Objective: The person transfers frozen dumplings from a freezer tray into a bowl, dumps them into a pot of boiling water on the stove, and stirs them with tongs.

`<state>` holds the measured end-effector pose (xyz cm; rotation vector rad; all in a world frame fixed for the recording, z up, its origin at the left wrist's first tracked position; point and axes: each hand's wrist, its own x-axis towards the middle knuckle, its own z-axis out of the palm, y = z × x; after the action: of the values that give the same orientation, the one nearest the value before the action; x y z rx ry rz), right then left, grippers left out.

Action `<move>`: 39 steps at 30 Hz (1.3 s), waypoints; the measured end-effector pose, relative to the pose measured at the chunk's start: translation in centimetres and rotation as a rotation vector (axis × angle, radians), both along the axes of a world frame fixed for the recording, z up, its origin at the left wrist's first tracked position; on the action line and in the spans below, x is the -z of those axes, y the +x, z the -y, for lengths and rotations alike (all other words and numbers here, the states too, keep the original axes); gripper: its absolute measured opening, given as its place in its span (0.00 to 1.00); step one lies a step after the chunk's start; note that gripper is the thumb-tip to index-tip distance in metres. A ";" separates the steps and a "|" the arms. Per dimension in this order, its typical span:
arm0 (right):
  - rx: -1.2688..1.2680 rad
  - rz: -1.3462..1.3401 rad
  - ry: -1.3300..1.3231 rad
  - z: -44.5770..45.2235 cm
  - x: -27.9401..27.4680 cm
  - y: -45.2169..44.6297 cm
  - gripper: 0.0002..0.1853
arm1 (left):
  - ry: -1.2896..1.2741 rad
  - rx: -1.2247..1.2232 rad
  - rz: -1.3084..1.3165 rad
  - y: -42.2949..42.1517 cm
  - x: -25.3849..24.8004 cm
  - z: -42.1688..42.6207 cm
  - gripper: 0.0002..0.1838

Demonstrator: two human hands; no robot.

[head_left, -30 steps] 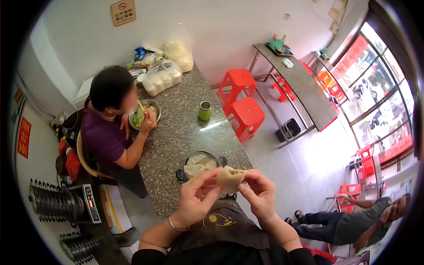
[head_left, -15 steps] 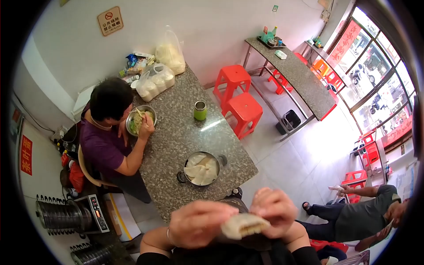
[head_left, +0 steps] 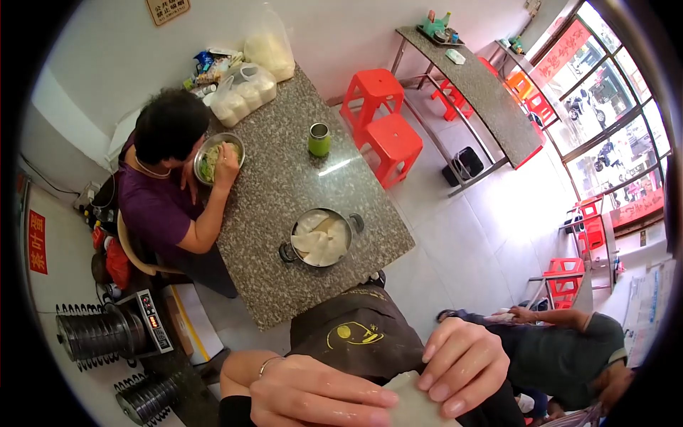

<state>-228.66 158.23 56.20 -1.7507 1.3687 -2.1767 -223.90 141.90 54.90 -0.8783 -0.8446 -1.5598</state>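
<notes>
Close to my body, my left hand (head_left: 313, 390) and my right hand (head_left: 467, 361) grip a whitish dumpling (head_left: 411, 400) from either side. My fingertips press on its soft, pale dough, and its lower part is cut off by the frame's edge. Wet or shiny fingers show on both hands. Beyond them, a two-handled metal pot (head_left: 348, 250) stands on the speckled stone table (head_left: 284, 292). Inside the pot lie several flat white pieces (head_left: 327, 242) that look like the same dough. A dark apron (head_left: 370, 317) with a yellow print covers my lap.
Across the table a person in purple (head_left: 156, 203) eats from a metal bowl (head_left: 239, 146). A green cup (head_left: 319, 140) and bags of white containers (head_left: 243, 92) stand on the table. Red stools (head_left: 391, 142) are at its right. Another person (head_left: 569, 356) is at lower right.
My hands have moved down and slightly right with the dumpling, tilting it so its open edge with yellowish filling no longer shows. The view has shifted, revealing more apron. The person at lower right has shifted position.
</notes>
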 end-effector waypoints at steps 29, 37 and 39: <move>0.345 0.672 0.232 3.0 4.1 -0.7 0.14 | -0.135 0.372 1.094 0.8 2.2 4.6 0.14; 0.262 0.665 0.247 3.6 4.9 -1.2 0.20 | -0.091 0.389 1.166 0.1 3.6 4.6 0.15; 0.263 0.659 0.266 3.8 4.9 -1.0 0.21 | -0.070 0.399 1.169 0.1 4.0 4.6 0.16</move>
<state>-229.66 154.44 51.30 -0.6914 1.6389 -2.2427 -223.82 137.31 50.86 -0.0763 -1.5910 -2.4327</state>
